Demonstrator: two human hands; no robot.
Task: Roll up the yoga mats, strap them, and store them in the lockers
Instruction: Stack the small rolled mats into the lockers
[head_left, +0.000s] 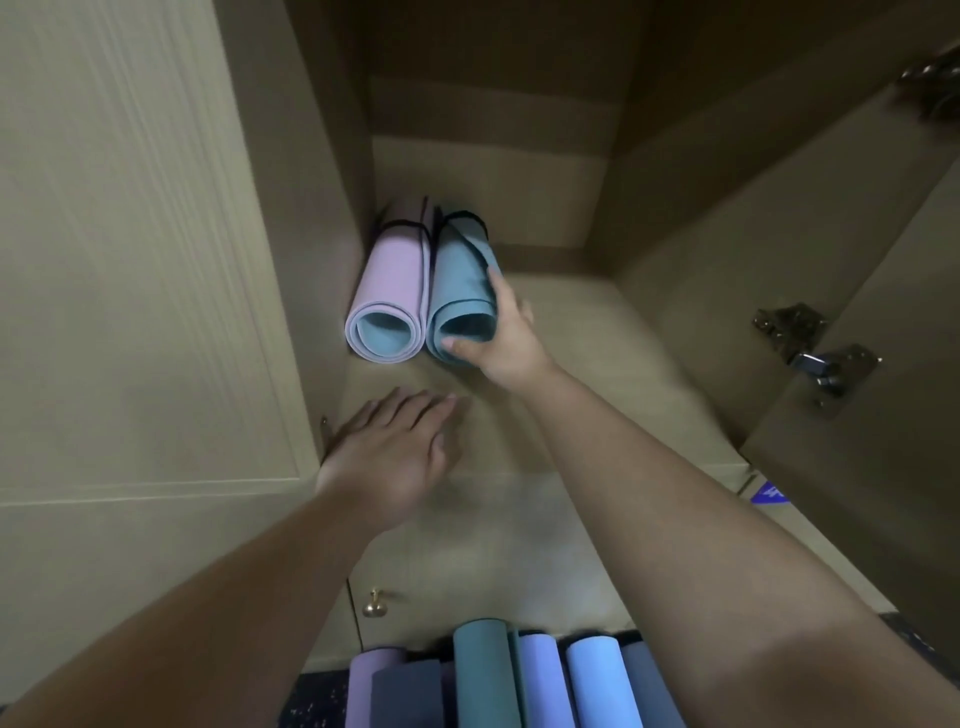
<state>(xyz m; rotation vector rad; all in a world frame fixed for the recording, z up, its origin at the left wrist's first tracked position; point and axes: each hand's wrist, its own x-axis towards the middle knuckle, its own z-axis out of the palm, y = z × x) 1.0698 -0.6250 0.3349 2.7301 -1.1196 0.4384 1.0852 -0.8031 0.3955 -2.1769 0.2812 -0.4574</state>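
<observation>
Locker (597, 332) holds pink mat (395, 275), teal mat (457, 275); right hand (506, 338) grips teal.

**Room on the locker shelf**

We see the left back corner of the locker shelf (597, 332) taken: a pink rolled mat (392, 291) lies against the left wall (332, 249), and a teal rolled mat (460, 291) touches it on the right, gripped at its near end by our right hand (506, 340). Right of the teal mat the shelf lies bare up to the right wall (727, 270). In front of both mats the shelf is bare too, except where our left hand (389, 452) lies flat. The door hinge (810, 348) juts in at the right edge.
</observation>
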